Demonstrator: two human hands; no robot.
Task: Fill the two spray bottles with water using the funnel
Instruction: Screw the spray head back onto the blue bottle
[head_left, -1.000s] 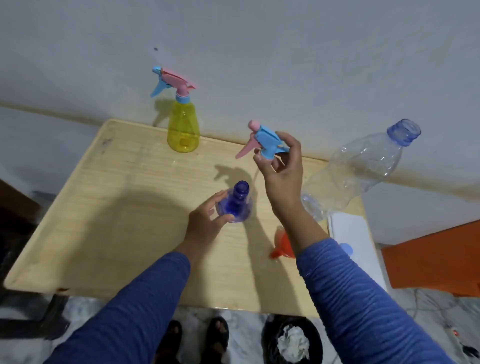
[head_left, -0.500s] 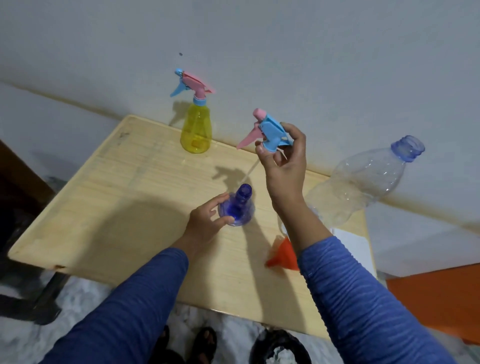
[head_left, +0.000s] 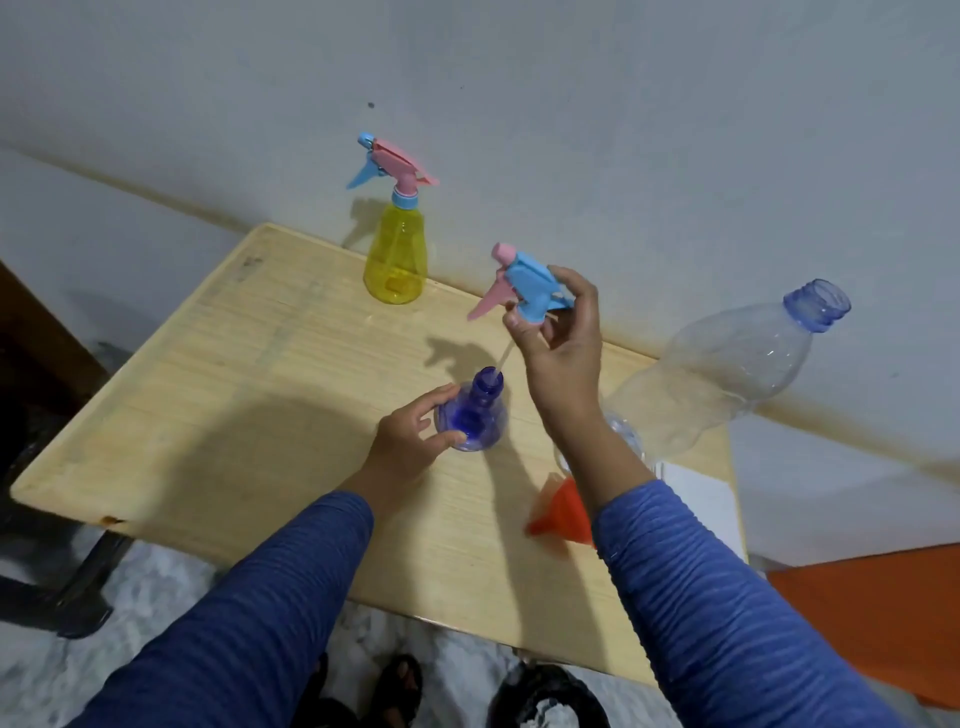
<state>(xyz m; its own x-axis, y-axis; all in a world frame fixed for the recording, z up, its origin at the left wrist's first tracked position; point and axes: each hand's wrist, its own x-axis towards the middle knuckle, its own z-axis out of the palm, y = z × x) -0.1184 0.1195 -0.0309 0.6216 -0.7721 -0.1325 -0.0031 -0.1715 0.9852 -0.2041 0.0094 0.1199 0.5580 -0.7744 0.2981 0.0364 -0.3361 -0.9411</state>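
A blue spray bottle (head_left: 475, 415) stands uncapped in the middle of the wooden table (head_left: 218, 395), and my left hand (head_left: 410, 441) grips its body. My right hand (head_left: 563, 353) holds its blue and pink spray head (head_left: 524, 291) above it, the thin dip tube slanting down to the bottle's mouth. A yellow spray bottle (head_left: 396, 260) with its pink head on stands at the table's far edge by the wall. An orange funnel (head_left: 563, 512) lies on the table under my right forearm. A large clear water bottle (head_left: 727, 374) with no cap stands at the right.
A white flat object (head_left: 701, 499) lies at the table's right edge. The wall runs close behind the table. An orange surface (head_left: 872, 623) sits low at the right. A dark bin (head_left: 545, 696) and my feet show below the near edge.
My right hand has kept the spray head raised over the blue bottle, with the tube end now at its mouth. The left hand stays on the bottle. The camera has shifted.
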